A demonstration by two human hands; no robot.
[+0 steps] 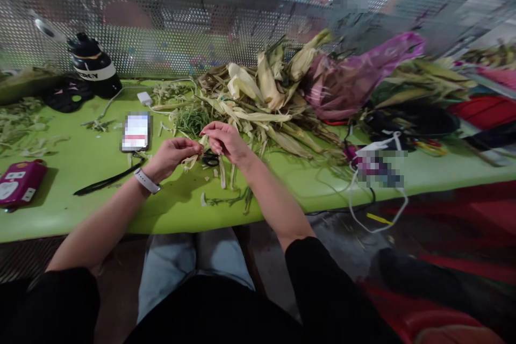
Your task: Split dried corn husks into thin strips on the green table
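My left hand (174,157), with a white band on its wrist, is closed in a pinch on a pale corn husk strip (189,163), whose loose end curls below the fingers. Close beside it, my right hand (228,142) has its fingertips pinched at the upper part of the husk piece between the hands. Black-handled scissors (210,159) lie just under the hands, partly hidden. Behind them is a small heap of thin green strands (191,120). A large pile of dried corn husks (262,91) spreads behind and to the right.
On the green table (161,209) lie a phone (136,131), a black strap (108,178), a magenta box (22,184) and a white charger (144,98). A black bottle (94,67) stands back left. A purple plastic bag (342,83) sits right of the husks, before a perforated metal panel (161,21).
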